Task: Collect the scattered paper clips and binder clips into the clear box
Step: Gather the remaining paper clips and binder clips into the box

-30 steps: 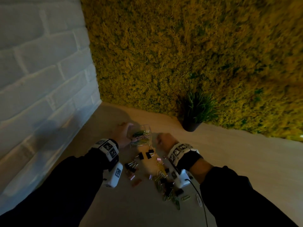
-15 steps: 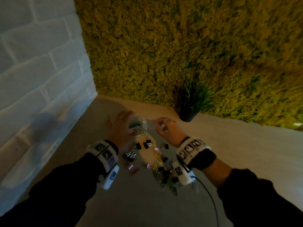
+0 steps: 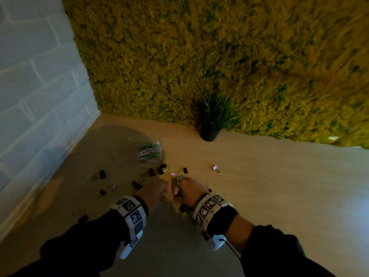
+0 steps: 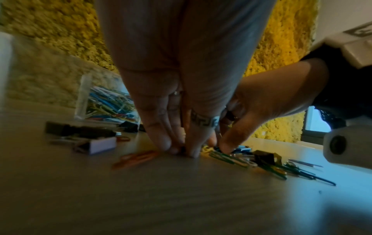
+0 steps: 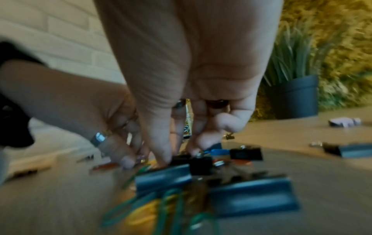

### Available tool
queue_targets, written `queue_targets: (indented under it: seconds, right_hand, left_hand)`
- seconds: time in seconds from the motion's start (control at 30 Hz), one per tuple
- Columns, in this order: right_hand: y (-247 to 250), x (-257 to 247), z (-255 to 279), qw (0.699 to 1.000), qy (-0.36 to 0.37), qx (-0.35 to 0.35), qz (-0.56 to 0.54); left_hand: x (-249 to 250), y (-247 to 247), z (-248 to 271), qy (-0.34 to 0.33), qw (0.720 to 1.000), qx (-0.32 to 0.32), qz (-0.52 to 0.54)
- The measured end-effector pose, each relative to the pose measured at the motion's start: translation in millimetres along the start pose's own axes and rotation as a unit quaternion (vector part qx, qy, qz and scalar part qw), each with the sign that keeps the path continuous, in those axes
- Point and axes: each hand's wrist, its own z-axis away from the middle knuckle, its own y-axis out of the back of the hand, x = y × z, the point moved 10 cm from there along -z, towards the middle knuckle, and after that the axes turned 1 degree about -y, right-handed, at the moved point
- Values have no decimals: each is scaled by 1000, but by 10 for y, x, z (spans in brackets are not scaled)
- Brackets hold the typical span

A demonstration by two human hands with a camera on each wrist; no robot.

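left hand (image 3: 154,193): fingertips together, pressed on wooden table (image 3: 259,176)
right hand (image 3: 187,191): fingers curled into mixed paper-clip pile (image 4: 241,157)
clear plastic box (image 3: 150,151): apart, beyond hands

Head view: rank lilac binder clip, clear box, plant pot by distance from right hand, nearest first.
From the right hand:
1. lilac binder clip, lying alone on the table, up and to its right.
2. clear box, up-left, part-filled.
3. plant pot, at the moss wall.

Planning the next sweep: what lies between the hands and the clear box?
Head view: black binder clips lie on the table between the hands and the clear box.
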Motion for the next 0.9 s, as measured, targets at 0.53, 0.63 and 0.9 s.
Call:
queue_targets:
  seconds: [0.53, 0.63, 0.9]
  right_hand:
    - [170, 360, 126, 999, -17, 41, -14]
    - [102, 137, 74, 999, 29, 39, 3]
    - [-8, 9, -83, 998, 35, 25, 46]
  left_hand:
    - [202, -127, -51, -17, 997, -59, -40]
    - [92, -101, -46, 22, 998, -29, 49]
    - [-55, 11, 26, 40, 993, 36, 107]
